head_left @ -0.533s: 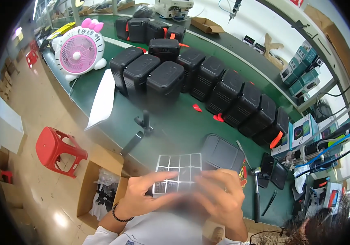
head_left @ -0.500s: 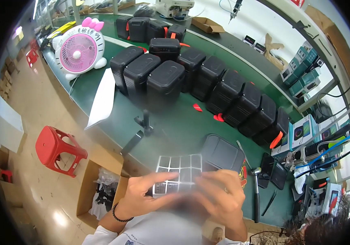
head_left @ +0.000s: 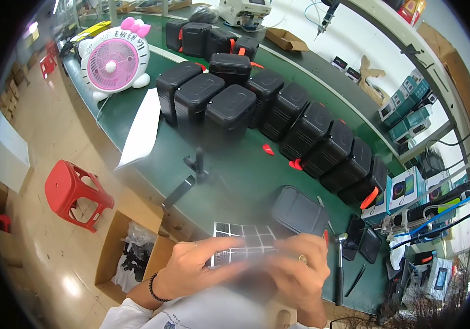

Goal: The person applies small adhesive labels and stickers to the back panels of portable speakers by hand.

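My left hand [head_left: 199,268], with a dark beaded bracelet on its wrist, pinches a sheet of labels [head_left: 254,237] by its left side. Pale lines divide the sheet into rectangular labels, some dark with fine print. At the sheet's right edge, the bent fingers of my right hand [head_left: 305,270] close on it; their tips are blurred, and a ring shows on one finger. Just beyond the sheet, a dark rounded case [head_left: 299,211] lies on the green table [head_left: 229,181].
Several black cases [head_left: 311,129] stand in rows across the table. A pink-and-white fan [head_left: 113,66] is at the far left. A hammer [head_left: 340,268], tweezers [head_left: 354,279] and dark flat devices [head_left: 352,237] lie right. An open carton [head_left: 161,257] and red stool [head_left: 76,192] stand left.
The sheet has tilted and dropped slightly in the view, both hands still at it. My right fingers have drawn back from over the labels to the right edge. The view has shifted slightly.
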`<action>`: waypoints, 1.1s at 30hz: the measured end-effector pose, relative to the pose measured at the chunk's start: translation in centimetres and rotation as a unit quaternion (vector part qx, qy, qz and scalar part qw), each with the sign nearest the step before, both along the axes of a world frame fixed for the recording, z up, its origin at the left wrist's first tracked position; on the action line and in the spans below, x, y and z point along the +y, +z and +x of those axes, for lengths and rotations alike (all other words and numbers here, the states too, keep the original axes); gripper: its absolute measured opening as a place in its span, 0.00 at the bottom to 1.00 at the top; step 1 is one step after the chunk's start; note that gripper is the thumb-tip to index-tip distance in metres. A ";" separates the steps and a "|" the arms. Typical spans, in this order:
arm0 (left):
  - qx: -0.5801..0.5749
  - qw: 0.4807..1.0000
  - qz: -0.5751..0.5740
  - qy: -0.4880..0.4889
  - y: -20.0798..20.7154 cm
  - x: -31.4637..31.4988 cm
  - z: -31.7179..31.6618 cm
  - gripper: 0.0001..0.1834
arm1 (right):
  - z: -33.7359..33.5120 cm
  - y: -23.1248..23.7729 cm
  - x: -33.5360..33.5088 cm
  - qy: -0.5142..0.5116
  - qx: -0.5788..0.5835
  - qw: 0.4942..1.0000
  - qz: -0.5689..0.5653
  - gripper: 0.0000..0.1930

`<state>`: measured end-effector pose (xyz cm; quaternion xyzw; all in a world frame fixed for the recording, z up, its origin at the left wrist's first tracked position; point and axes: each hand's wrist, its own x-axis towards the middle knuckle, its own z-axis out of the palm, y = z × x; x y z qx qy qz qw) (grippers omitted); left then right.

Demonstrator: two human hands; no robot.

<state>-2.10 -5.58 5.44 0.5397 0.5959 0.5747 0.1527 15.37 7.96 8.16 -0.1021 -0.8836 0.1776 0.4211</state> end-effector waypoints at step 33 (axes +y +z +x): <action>0.013 0.998 0.005 0.060 -1.0 0.5 0.4 0.25 | -0.8 1.0 -0.2 -0.068 -0.097 0.993 -0.007 0.20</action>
